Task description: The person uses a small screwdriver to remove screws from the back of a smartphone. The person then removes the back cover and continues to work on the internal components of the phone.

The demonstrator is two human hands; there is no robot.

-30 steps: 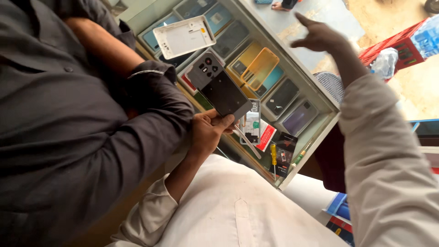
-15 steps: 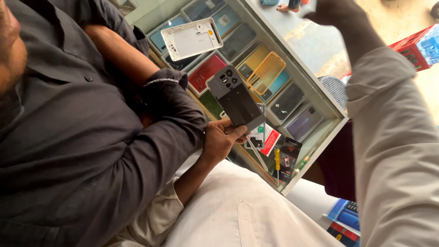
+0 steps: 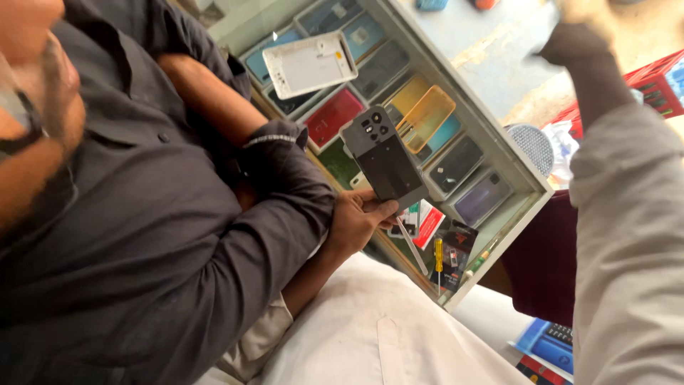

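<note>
While a co-worker in a dark grey shirt (image 3: 142, 235) filled the left of the view, arms folded, the wearer's left hand (image 3: 356, 221) sat just below the glass display case (image 3: 499, 142), closed on the bottom end of a dark grey phone back cover (image 3: 381, 157). Cover stood up over the case, camera cutouts at top, thumb pressed on its lower edge. Under the glass: a white back panel (image 3: 308, 64) w/ a red cover (image 3: 335, 117) just below it, a clear yellow cover (image 3: 427, 117) right beside the held cover, and a yellow-handled screwdriver (image 3: 439, 260) in the case's near corner. Right hand (image 3: 581, 32) was raised well above the case's far edge, blurred and cut by the frame, so can't tell if open or closed; nothing seen in it. As for progress, judging by this: cover already out and in hand, no phone body in sight, so any fitting not yet begun.
</note>
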